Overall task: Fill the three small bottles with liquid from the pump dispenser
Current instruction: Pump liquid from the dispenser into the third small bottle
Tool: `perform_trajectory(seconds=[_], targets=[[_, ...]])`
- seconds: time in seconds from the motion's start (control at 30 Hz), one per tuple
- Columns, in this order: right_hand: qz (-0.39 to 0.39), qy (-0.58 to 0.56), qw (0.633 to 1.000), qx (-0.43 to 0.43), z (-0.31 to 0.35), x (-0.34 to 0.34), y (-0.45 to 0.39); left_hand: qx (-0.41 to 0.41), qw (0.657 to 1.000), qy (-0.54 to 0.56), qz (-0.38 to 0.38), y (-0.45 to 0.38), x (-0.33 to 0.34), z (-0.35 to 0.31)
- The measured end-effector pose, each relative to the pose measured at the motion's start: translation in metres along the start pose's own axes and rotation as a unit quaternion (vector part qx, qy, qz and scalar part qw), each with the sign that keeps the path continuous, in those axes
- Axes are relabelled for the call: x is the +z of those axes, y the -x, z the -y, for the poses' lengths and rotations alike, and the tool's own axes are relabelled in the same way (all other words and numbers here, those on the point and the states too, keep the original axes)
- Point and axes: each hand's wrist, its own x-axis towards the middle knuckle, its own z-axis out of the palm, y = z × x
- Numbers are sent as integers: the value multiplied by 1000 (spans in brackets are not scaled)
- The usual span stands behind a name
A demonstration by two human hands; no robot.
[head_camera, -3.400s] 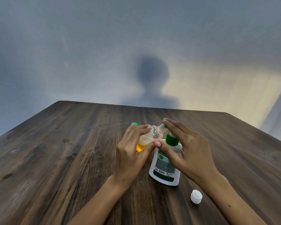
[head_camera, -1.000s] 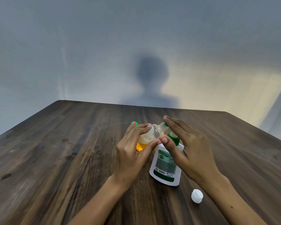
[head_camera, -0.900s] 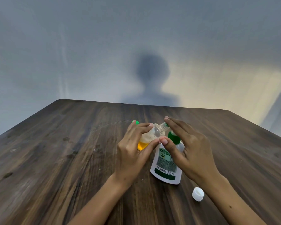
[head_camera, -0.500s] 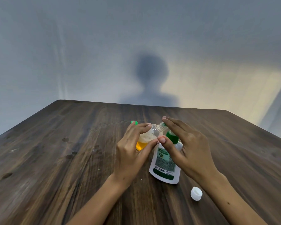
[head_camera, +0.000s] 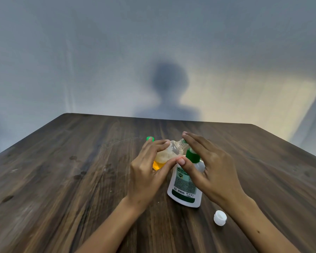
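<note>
We hold the small clear plastic bottle [head_camera: 169, 152] tilted in our left hand [head_camera: 147, 173], fingers and thumb curled round its body, with its open neck close to the green nozzle of the white pump dispenser with the green collar [head_camera: 186, 181], which stands on the dark wooden table [head_camera: 62, 179] just beside it. Our right hand [head_camera: 208, 167] lies over the pump head with straight fingers, the thumb touching the dispenser near the collar, so it presses and does not grip. The risk we see is that the narrow neck slips away from the nozzle during a press and the liquid runs on the wood; the tall dispenser may also tip, because nothing holds its base. The small bottle looks smooth and thin-walled, with amber liquid at the bottom and pale foam above, so it may overflow sooner than we expect. The dispenser is flat-sided, glossy, with a printed label. A small white ribbed screw cap [head_camera: 220, 217] lies near the right forearm, where it could be knocked off. A green cap [head_camera: 150, 138] shows behind the left fingers; what it belongs to, we cannot tell.
</note>
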Motion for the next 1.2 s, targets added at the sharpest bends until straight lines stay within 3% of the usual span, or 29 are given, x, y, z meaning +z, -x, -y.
perform_trajectory(seconds=[1.2], targets=[[-9, -26, 1000, 13, -1, 4, 1, -3, 1000, 2, -12, 2, 3, 4]])
